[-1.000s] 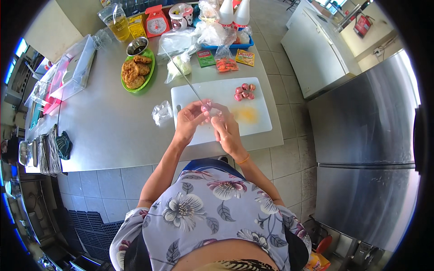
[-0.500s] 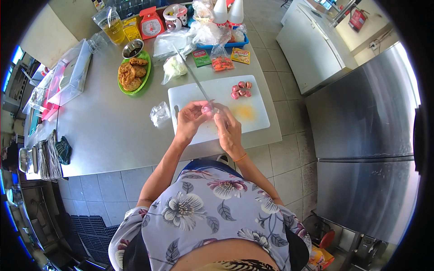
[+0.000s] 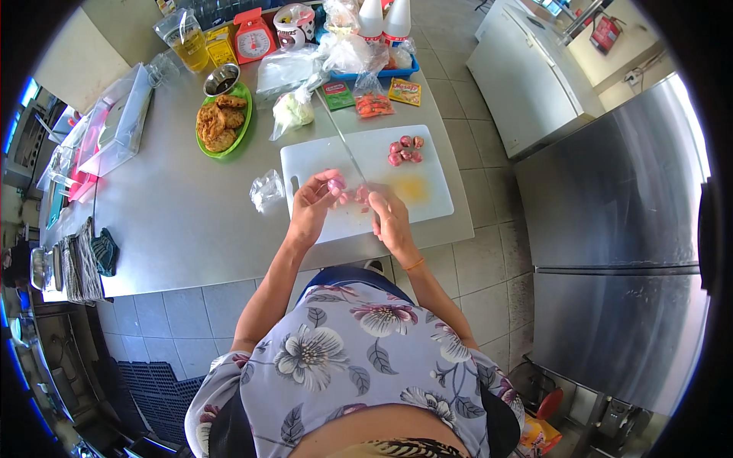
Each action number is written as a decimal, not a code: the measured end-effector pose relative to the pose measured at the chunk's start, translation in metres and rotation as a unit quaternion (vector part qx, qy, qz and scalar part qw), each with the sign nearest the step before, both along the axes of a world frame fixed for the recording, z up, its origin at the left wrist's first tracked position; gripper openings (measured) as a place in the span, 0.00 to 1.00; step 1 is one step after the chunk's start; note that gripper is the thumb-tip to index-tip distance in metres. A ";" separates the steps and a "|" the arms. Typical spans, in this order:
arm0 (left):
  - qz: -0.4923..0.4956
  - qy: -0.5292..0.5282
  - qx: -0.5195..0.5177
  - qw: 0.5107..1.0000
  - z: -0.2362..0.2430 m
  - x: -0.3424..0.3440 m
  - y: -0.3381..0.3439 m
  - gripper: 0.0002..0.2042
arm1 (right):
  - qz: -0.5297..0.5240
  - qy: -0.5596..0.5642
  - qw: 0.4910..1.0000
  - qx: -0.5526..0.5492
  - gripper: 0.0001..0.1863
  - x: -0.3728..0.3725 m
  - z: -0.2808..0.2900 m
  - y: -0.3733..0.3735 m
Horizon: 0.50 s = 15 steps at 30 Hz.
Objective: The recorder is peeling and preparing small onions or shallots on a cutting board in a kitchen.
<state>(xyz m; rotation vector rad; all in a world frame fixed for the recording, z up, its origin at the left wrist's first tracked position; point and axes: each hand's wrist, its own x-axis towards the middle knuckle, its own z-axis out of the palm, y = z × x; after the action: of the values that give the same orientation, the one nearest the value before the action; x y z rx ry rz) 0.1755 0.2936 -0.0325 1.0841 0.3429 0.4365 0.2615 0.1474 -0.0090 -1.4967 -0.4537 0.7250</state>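
My left hand [image 3: 311, 204] pinches a small shallot [image 3: 335, 184] between thumb and fingers above the white cutting board [image 3: 305, 156]. In my right hand [image 3: 392, 221] is a long knife [image 3: 343, 141], its blade pointing away and a little to the left. Reddish bits of peel [image 3: 360, 195] show between my hands, close to the right fingers; whether they are held or lie on the board I cannot tell. A cluster of several more shallots [image 3: 405, 149] rests at the board's far right. Nearer than that cluster, a yellow stain [image 3: 410, 188] marks the board.
Left of the board lies a crumpled plastic bag [image 3: 267, 191]. Farther back are a green plate of fried food [image 3: 223, 128], a metal bowl [image 3: 221, 79], a bagged pale vegetable [image 3: 292, 113], a bag of cut orange pieces [image 3: 373, 104] and a red scale [image 3: 254, 38].
My hands have drawn apart: the left has moved slightly left with the shallot, the right slightly right and nearer. The knife has swung so its tip sits farther right.
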 end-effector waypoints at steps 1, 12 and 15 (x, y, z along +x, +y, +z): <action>0.000 0.001 -0.001 1.000 0.000 0.000 -0.001 0.15 | 0.000 0.001 1.000 -0.001 0.18 0.000 -0.002 0.000; -0.019 -0.079 -0.210 0.974 -0.011 0.008 -0.011 0.14 | 0.017 -0.143 0.989 -0.013 0.20 -0.020 0.021 0.009; -0.012 -0.080 -0.191 0.978 0.009 0.009 -0.017 0.16 | 0.019 -0.187 0.981 -0.043 0.20 -0.019 0.023 0.010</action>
<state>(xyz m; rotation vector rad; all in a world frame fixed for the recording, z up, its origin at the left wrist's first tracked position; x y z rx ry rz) 0.1844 0.2761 -0.0236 0.6738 0.2564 0.4138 0.2422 0.1570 0.0141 -1.7169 -0.7432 0.4968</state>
